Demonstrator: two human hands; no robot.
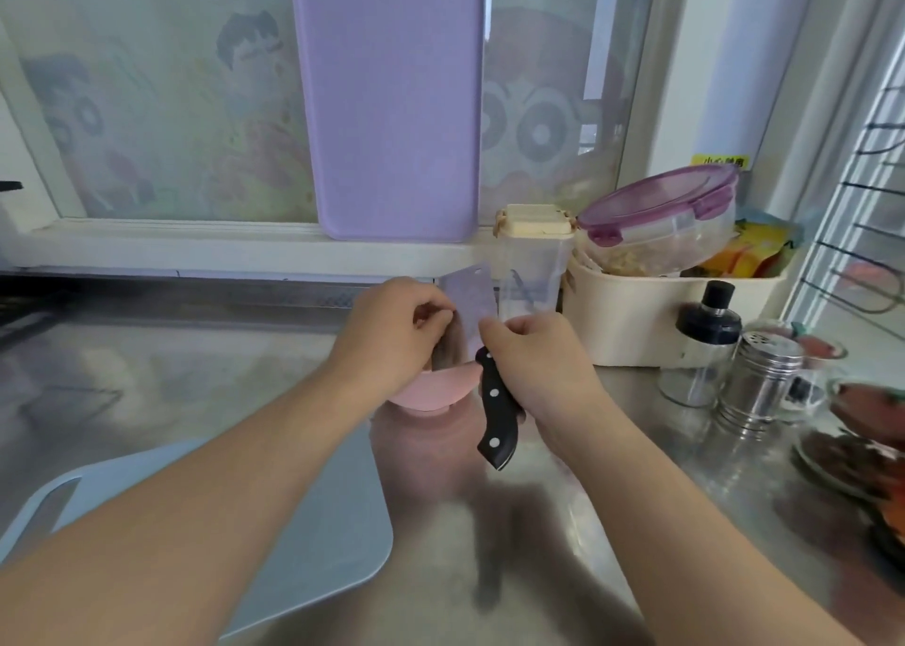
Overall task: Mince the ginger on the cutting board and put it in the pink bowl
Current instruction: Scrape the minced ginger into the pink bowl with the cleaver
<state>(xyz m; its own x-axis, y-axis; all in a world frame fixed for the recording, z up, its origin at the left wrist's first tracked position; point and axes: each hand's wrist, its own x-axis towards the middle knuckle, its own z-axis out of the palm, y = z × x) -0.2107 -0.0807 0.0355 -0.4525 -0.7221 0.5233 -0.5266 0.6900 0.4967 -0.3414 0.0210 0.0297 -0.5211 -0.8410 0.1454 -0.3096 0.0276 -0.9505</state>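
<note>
The ginger [443, 351] lies as a brownish smear on the flat of the knife [465, 312], which is tilted over the pink bowl [431, 390] so the mince can drop in. The left hand [392, 327] touches the blade's face with curled fingers, likely to wipe it clean (contact is partly hidden). The right hand [534, 356] has its grip wrapped on the black handle. The cutting board [313, 523] sits nearer on the table [196, 366], under the left forearm.

home kitchen | steel counter [220, 376] | spice shakers [756, 386] | food container [661, 224]
</note>
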